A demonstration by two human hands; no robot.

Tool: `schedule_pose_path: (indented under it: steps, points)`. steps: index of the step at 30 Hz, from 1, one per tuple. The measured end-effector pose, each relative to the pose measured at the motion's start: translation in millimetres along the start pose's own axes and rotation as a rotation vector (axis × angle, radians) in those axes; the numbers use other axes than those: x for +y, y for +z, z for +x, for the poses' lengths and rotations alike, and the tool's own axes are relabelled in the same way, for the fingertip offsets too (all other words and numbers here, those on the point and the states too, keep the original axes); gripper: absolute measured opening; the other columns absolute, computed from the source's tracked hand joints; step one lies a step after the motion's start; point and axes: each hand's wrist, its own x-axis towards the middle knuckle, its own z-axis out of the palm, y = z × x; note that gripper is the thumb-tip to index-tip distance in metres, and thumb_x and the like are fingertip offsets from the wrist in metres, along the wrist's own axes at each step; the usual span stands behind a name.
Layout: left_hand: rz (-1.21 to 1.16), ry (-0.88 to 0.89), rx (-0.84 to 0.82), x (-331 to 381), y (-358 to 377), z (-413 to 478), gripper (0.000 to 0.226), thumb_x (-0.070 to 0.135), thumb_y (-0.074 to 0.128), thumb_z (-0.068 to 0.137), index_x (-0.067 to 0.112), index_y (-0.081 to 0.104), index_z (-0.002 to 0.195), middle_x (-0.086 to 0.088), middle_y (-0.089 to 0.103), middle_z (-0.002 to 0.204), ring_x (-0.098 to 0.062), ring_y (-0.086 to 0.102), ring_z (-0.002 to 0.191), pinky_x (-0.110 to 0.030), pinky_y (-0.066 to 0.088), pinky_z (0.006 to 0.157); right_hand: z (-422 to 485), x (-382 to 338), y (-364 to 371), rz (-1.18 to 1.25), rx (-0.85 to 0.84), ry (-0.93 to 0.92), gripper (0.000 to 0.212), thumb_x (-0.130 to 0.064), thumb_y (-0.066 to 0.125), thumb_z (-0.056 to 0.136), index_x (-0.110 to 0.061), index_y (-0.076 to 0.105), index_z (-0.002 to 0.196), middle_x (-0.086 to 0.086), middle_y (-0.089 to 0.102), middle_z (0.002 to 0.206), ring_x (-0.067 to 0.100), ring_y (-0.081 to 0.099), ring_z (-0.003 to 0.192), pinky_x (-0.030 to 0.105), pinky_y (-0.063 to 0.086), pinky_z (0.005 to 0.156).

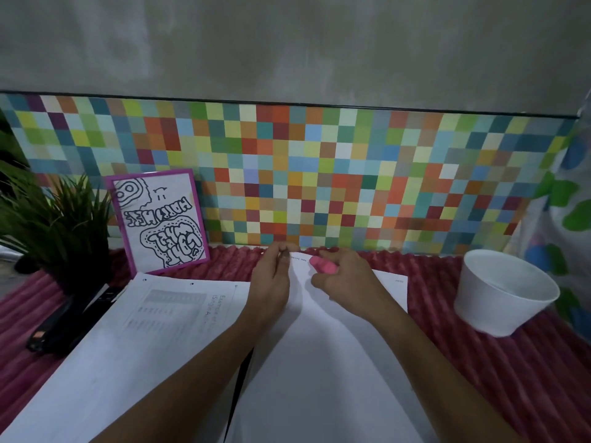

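While one sheet (319, 362) is pinched by the left grip (271, 276) | one pink item (323, 264) is clasped in the right grip (345, 276)

The scene is dim and evenly lit, with a cool greyish cast; the white sheets (319, 362) in the lower middle are the brightest area and carry a soft shadow beside the left hand (271, 276). Wide-angle distortion bows the top edge of the tiled panel (319, 171) and stretches the cup (502, 295) at right, while the plant (54, 225) at the left edge is dark and soft.
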Motion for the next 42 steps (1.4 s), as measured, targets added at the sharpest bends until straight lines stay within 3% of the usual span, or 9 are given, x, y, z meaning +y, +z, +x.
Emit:
schedule_pose_path:
  steps: [4,9,15,18,21,26,33,38,42]
  points:
    - [-0.080,-0.199,0.000,6,-3,-4,0.021,0.031,0.040,0.101,0.022,0.054,0.115,0.011,0.060,0.107,-0.009,0.056,0.103,-0.017,0.039,0.083,-3,-4,-2,0.021,0.046,-0.022,0.025,-0.019,0.065,0.085,-0.004,0.065,0.105,-0.005,0.053,0.085,0.023,0.059,0.081,0.028,0.050,0.065]
    - [-0.086,-0.208,-0.160,4,-11,-12,0.021,0.024,0.059,0.093,0.023,0.064,0.113,0.011,0.070,0.100,-0.007,0.067,0.091,-0.011,0.050,0.068,-4,-7,-4,0.098,0.046,-0.055,0.029,-0.016,0.066,0.084,-0.008,0.070,0.112,-0.006,0.062,0.082,0.017,0.060,0.072,0.038,0.055,0.076]
    - [-0.100,-0.175,-0.135,3,-8,-12,0.019,0.023,0.055,0.096,0.021,0.065,0.112,-0.002,0.072,0.105,-0.015,0.068,0.096,-0.029,0.055,0.085,-4,-8,-2,0.025,-0.042,-0.140,0.055,-0.023,0.069,0.084,-0.023,0.054,0.136,-0.006,0.051,0.111,0.021,0.057,0.102,0.045,0.053,0.093]
    - [-0.116,-0.175,-0.102,1,-5,-13,0.022,0.027,0.051,0.098,0.018,0.064,0.113,-0.004,0.071,0.105,-0.018,0.068,0.096,-0.033,0.055,0.087,-6,-9,0,-0.004,-0.067,-0.199,0.054,-0.021,0.069,0.085,-0.025,0.054,0.137,-0.006,0.052,0.110,0.016,0.056,0.097,0.040,0.055,0.088]
    - [-0.082,-0.181,-0.046,-1,-5,-16,0.026,0.032,0.049,0.098,0.018,0.062,0.116,-0.001,0.069,0.107,-0.015,0.065,0.098,-0.032,0.053,0.091,-7,-9,1,0.074,-0.060,-0.185,0.051,-0.017,0.070,0.083,-0.024,0.058,0.133,-0.003,0.055,0.107,0.016,0.059,0.083,0.026,0.055,0.067]
    - [-0.053,-0.161,0.005,-2,-5,-16,0.030,0.035,0.050,0.097,0.019,0.060,0.120,0.001,0.068,0.107,-0.013,0.064,0.098,-0.033,0.053,0.092,-8,-11,7,0.063,-0.032,-0.185,0.049,-0.021,0.070,0.084,-0.022,0.059,0.132,-0.004,0.055,0.106,0.021,0.059,0.095,0.042,0.054,0.088]
    - [-0.006,-0.128,-0.036,6,-10,-19,0.020,0.030,0.050,0.097,0.023,0.062,0.112,0.011,0.068,0.100,-0.005,0.063,0.094,-0.016,0.048,0.080,-7,-9,6,0.147,0.031,-0.164,0.030,-0.013,0.068,0.084,-0.015,0.069,0.114,-0.003,0.061,0.098,0.022,0.061,0.084,0.037,0.054,0.081]
    - [0.050,-0.142,-0.038,-2,-19,-15,0.021,0.026,0.057,0.093,0.007,0.065,0.089,-0.011,0.070,0.085,-0.026,0.066,0.081,-0.041,0.054,0.076,-6,-8,5,0.141,0.060,-0.135,0.030,-0.014,0.068,0.085,-0.013,0.070,0.114,-0.010,0.059,0.092,0.024,0.062,0.083,0.042,0.055,0.084]
    - [-0.008,-0.170,-0.039,-8,-19,-16,0.020,0.029,0.060,0.092,0.011,0.067,0.085,-0.007,0.072,0.083,-0.030,0.068,0.084,-0.047,0.056,0.080,-5,-7,6,0.118,0.055,-0.108,0.031,-0.014,0.069,0.084,-0.012,0.069,0.115,-0.002,0.063,0.096,0.023,0.062,0.081,0.034,0.055,0.077]
